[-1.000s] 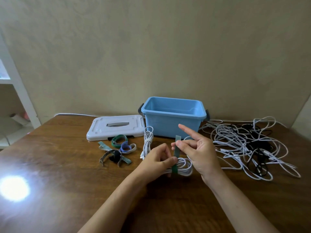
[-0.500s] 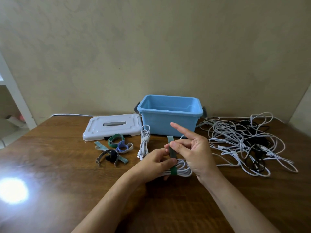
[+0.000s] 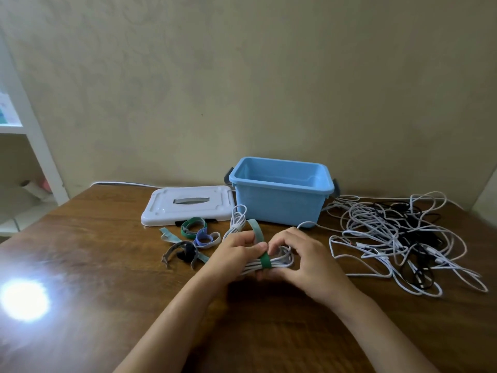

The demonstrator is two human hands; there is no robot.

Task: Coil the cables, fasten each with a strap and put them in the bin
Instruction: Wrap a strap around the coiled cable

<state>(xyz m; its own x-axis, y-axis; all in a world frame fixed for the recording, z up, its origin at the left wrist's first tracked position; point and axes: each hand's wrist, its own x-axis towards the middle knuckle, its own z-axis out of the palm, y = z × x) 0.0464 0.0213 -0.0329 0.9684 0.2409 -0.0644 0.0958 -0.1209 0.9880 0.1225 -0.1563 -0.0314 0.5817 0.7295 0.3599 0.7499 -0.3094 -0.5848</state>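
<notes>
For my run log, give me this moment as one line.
step: strapping | left hand: holds white cable coil | right hand: wraps green strap | blue bin: no cable visible inside

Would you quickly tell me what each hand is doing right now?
Left hand: holding the white coil and the green strap.
Right hand: curled round the coil's other end.

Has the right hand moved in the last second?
Yes. The right hand has dropped onto the coil, farther below the bin, its pointing finger now curled.

coiled cable [image 3: 279, 261] partly behind hands, strap [image 3: 265, 261] end perhaps hidden
</notes>
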